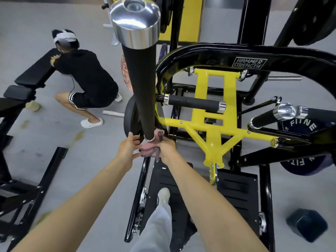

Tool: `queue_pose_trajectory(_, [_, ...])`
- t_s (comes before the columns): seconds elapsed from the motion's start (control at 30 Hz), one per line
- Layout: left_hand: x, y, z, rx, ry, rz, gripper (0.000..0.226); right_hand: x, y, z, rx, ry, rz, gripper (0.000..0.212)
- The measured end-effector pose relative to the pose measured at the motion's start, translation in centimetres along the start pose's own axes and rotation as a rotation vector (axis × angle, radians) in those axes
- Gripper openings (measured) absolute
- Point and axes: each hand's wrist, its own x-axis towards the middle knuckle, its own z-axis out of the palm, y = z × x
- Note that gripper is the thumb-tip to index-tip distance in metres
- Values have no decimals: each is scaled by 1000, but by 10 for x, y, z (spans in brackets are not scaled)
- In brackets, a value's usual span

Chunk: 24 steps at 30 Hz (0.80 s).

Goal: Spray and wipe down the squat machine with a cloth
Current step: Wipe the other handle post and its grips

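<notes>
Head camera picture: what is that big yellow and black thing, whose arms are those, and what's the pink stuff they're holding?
The camera sits on a person's head and looks down, so the two bare arms are that person's own. The big black and yellow steel thing is a squat machine in a gym. One pale shoe stands on its black foot plate. The right hand grips a pink cloth with dark edging at the bottom end of a long black padded handle with a shiny metal cap. The left hand touches the cloth from the other side. They are wiping the machine clean. Further off, another person in black crouches beside a black padded bench.
</notes>
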Motion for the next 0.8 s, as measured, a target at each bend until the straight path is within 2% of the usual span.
queue_pose_trajectory(0.07, [-3, 2, 0, -5, -1, -17, 46, -7, 3, -3, 113, -64, 32, 34])
queue_pose_trajectory(0.17, [-12, 4, 5, 47, -24, -51, 38, -18, 1, -4, 158, -122, 27, 34])
queue_pose_trajectory(0.4, [-45, -8, 20, 330, -220, -142, 24, -56, -17, -29, 62, -194, 31, 34])
queue_pose_trajectory(0.47, [-54, -6, 26, 359, -233, -127, 23, -64, -28, -39, -3, -169, -5, 33])
queue_pose_trajectory(0.57, [-72, 2, 37, 371, -246, -83, 17, -70, -48, -61, -58, -42, -74, 30])
queue_pose_trajectory(0.73, [-100, 15, 56, 336, -231, -7, 13, -95, -75, -104, -90, 43, -88, 7])
queue_pose_trajectory(0.77, [-105, 19, 57, 354, -213, 15, 12, -99, -78, -111, -120, 55, -94, 8])
queue_pose_trajectory(0.8, [-109, 24, 56, 373, -185, 35, 12, -100, -80, -119, -168, 74, -104, 18])
